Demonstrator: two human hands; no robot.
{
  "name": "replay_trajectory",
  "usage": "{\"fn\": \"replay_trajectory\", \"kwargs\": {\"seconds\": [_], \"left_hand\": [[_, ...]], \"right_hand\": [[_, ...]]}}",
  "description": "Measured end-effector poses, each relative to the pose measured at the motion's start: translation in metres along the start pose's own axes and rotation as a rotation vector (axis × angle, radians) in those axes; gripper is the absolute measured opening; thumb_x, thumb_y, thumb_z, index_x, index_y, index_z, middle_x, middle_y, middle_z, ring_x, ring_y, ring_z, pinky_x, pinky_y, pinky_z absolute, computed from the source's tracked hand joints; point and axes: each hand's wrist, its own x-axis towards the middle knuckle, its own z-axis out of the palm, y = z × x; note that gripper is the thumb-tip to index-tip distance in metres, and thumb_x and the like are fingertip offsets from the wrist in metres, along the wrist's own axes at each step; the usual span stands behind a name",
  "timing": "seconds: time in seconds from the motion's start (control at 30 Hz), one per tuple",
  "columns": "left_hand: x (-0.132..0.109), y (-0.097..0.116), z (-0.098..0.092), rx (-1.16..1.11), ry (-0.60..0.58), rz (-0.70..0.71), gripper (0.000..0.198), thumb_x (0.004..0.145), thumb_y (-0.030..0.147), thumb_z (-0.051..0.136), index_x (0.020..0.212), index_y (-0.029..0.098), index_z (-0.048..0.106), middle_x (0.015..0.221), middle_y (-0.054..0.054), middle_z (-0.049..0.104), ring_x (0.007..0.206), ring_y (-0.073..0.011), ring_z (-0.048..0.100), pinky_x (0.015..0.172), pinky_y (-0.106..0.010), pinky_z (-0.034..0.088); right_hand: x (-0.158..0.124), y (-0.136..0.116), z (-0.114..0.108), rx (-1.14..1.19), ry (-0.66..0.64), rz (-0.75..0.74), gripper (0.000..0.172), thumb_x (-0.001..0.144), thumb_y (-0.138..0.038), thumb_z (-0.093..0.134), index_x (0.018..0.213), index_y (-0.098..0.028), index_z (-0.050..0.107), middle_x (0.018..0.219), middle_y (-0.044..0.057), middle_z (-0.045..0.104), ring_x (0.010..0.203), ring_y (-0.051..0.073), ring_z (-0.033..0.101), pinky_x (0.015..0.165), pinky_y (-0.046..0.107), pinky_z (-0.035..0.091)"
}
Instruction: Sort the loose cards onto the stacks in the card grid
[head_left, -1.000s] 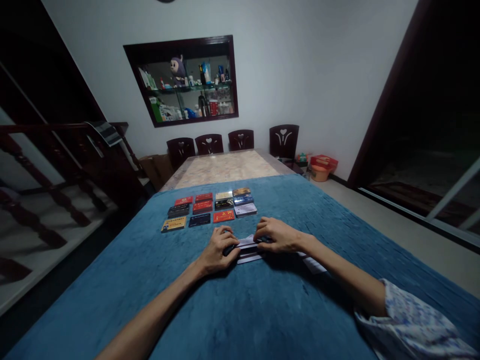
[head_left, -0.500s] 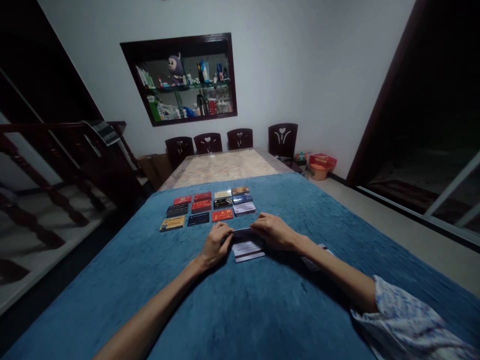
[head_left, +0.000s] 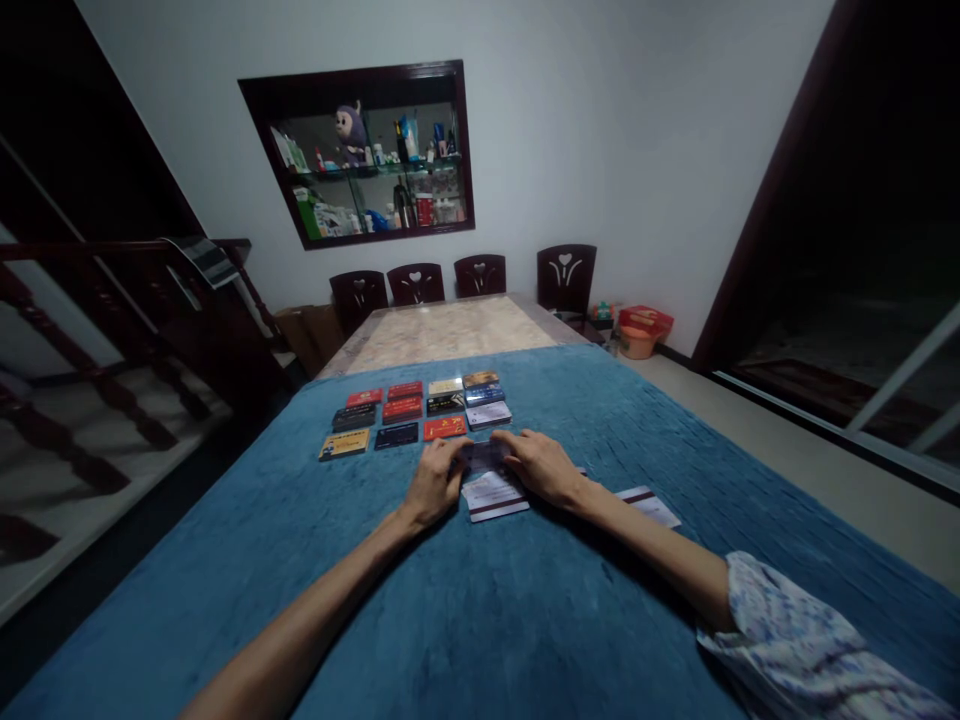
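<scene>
Dark rectangular plastic card (head_left: 481,457) between left hand (head_left: 435,482) and right hand (head_left: 541,466), each grip clamped on one end. White striped cards (head_left: 496,500) lie beneath.

Left hand (head_left: 435,485) near right hand (head_left: 541,468)

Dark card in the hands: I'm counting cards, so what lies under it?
Under the dark card, white dark-striped cards lie piled on the blue plush cloth; the pile's lower cards are covered.
</scene>
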Motion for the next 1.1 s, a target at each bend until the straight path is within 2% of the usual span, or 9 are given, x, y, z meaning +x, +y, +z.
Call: {"fn": "replay_trajectory", "kwargs": {"seconds": [0.17, 0.4, 0.7, 1.1], "left_hand": [[0.001, 0.0, 0.001, 0.051, -0.041, -0.023, 0.044, 0.083, 0.007, 0.052, 0.125, 0.019, 0.059, 0.109, -0.008, 0.069, 0.098, -0.0223, 0.058, 0.091, -0.04, 0.047], [0.003, 0.0, 0.003, 0.092, -0.119, -0.085, 0.05, 0.083, 0.01, 0.056, 0.132, 0.016, 0.056, 0.117, -0.011, 0.068, 0.105, -0.026, 0.057, 0.094, -0.044, 0.045], [0.004, -0.004, 0.005, 0.101, -0.17, -0.127, 0.05, 0.084, 0.013, 0.057, 0.134, 0.019, 0.056, 0.11, -0.011, 0.067, 0.106, -0.0259, 0.057, 0.093, -0.044, 0.044], [0.007, -0.017, 0.005, -0.034, -0.178, -0.14, 0.054, 0.079, 0.02, 0.069, 0.131, 0.018, 0.056, 0.118, -0.011, 0.066, 0.111, -0.0268, 0.059, 0.099, -0.046, 0.044]], "right_hand": [[0.002, 0.004, 0.005, -0.012, 0.006, -0.019, 0.047, 0.095, -0.017, 0.052, 0.141, -0.024, 0.05, 0.108, 0.011, 0.071, 0.102, 0.023, 0.06, 0.084, 0.03, 0.043], [0.006, 0.012, 0.017, -0.006, 0.0, -0.044, 0.05, 0.095, -0.017, 0.048, 0.145, -0.019, 0.046, 0.111, 0.012, 0.067, 0.103, 0.023, 0.056, 0.085, 0.031, 0.042], [0.01, 0.024, 0.021, 0.125, -0.078, -0.078, 0.055, 0.092, -0.019, 0.052, 0.145, -0.014, 0.041, 0.119, 0.015, 0.062, 0.106, 0.025, 0.052, 0.089, 0.036, 0.039], [0.014, 0.034, 0.024, 0.284, -0.049, -0.09, 0.051, 0.086, -0.021, 0.062, 0.136, -0.016, 0.05, 0.112, 0.011, 0.064, 0.1, 0.024, 0.052, 0.086, 0.034, 0.038]]}}
